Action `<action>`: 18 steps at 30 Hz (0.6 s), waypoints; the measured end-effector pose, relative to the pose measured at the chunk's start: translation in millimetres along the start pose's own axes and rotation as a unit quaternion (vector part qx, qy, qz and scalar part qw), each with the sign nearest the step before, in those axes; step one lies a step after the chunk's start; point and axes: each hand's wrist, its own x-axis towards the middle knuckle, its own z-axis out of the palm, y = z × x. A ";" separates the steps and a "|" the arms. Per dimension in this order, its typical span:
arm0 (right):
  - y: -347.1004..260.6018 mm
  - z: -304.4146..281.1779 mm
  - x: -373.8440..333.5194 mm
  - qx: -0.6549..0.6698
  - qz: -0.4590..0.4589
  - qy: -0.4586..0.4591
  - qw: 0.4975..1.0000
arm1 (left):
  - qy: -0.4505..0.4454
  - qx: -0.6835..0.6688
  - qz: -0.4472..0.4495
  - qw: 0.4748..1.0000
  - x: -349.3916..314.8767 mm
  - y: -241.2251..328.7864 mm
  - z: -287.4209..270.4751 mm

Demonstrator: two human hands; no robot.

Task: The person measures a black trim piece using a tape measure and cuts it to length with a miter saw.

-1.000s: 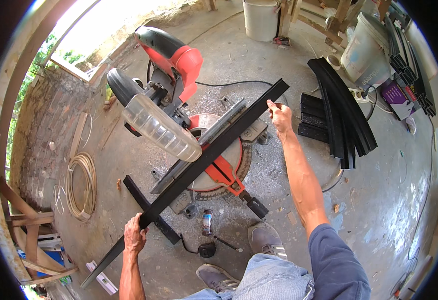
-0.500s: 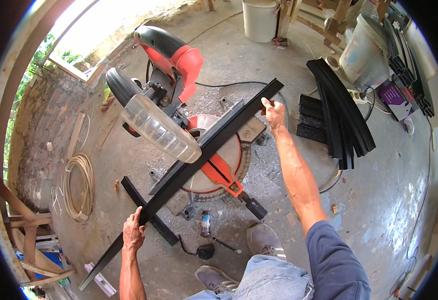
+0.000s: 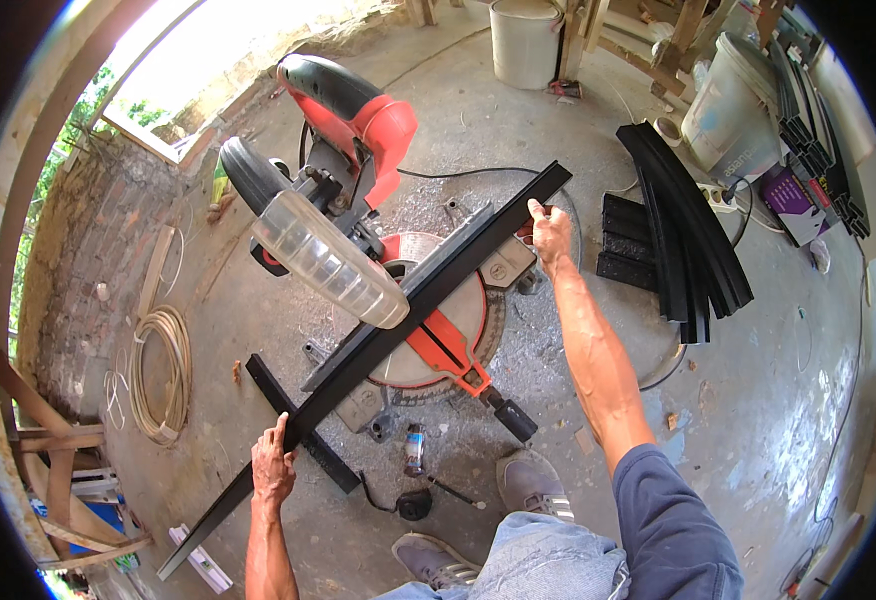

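Note:
A long black channel-like profile (image 3: 436, 303) lies slantwise across the base of a red and black mitre saw (image 3: 450, 352), along the saw's fence. My left hand (image 3: 273, 468) is closed on the profile's lower left stretch. Near the far right end, my right hand (image 3: 552, 236) grips its near edge with bent fingers. The saw's head (image 3: 386, 130) is raised, and its clear guard (image 3: 333, 262) hangs over the profile. Beneath the profile, close to my left hand, a shorter black piece (image 3: 328, 462) crosses on the floor.
By my shoes lie a black tape measure (image 3: 414, 504), a small bottle (image 3: 415, 450) and a thin dark stick (image 3: 456, 492). Several black profiles (image 3: 696, 235) are stacked at right, near a white bucket (image 3: 728, 115). A coiled hose (image 3: 140, 385) rests at left. Pale debris covers the floor around the saw.
The whole view has shifted slightly. Both hands keep their hold on the profile, which lies across the saw as before.

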 end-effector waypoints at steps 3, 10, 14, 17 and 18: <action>2.3 -2.0 3.9 0.024 0.004 0.005 1.000 | 0.062 -0.050 0.015 0.997 5.4 18.0 -6.0; 1.5 7.1 -2.9 -0.010 0.000 0.038 0.999 | 0.233 -0.053 0.128 0.963 71.0 126.0 -14.8; -5.0 1.9 -8.0 -0.055 0.007 0.055 0.997 | 0.214 -0.013 0.131 0.968 113.3 177.9 -7.0; -15.3 -7.1 -5.9 -0.320 -0.145 0.198 0.915 | 0.208 -0.033 0.102 0.972 125.3 172.3 17.5; -33.2 -5.8 -20.2 -0.374 -0.248 0.265 0.853 | 0.226 -0.038 0.110 0.967 124.4 170.2 21.0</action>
